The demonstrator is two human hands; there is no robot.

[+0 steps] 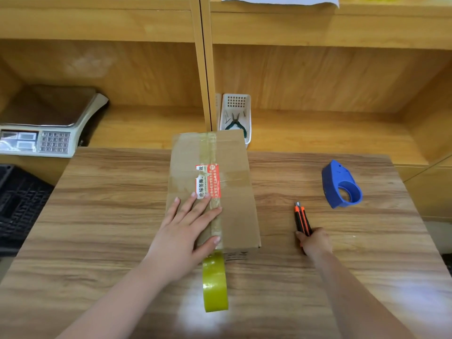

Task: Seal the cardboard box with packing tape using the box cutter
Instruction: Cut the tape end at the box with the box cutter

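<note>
A closed cardboard box (234,192) lies lengthwise in the middle of the wooden table (110,192), with a strip of tape along its centre seam and a red and white label on top. My left hand (188,231) lies flat on the near left part of the lid, fingers spread across the tape strip. A yellowish roll of packing tape (215,283) stands on edge against the box's near end, still joined to the strip. My right hand (315,241) is closed on the rear end of the orange and black box cutter (302,220), which rests on the table to the right of the box.
A blue tape dispenser (341,184) lies at the right rear of the table. Behind the box stands a white basket (236,113) with pliers. An electronic scale (46,123) sits on the shelf at the left, and a black crate (17,204) is beside the table's left edge.
</note>
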